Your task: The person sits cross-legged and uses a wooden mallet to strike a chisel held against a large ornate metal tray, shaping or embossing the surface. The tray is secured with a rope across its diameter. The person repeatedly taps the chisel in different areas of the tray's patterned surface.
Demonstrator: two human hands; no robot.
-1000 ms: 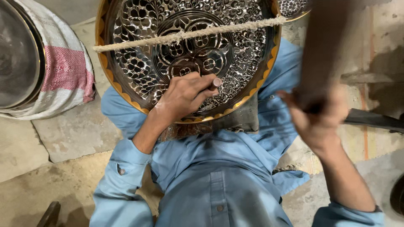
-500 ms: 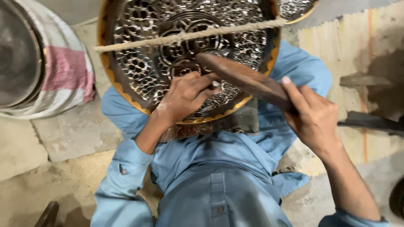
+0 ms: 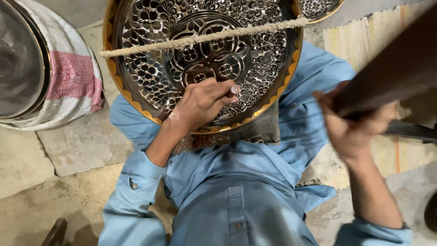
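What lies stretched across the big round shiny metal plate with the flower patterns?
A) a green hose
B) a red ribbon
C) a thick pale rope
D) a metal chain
C: a thick pale twisted rope runs straight across the big round engraved metal plate, above the left hand holding a small tool against it.

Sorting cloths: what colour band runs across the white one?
Pink band, seen in the head view.

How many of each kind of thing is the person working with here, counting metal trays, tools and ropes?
Engraved metal trays: 2, the large one on the lap and a second one's edge at the top.
Punch tools: 1, the punch in the left hand.
Wooden mallets: 1, the mallet in the right hand.
Ropes: 1, the rope across the tray.
Total: 5
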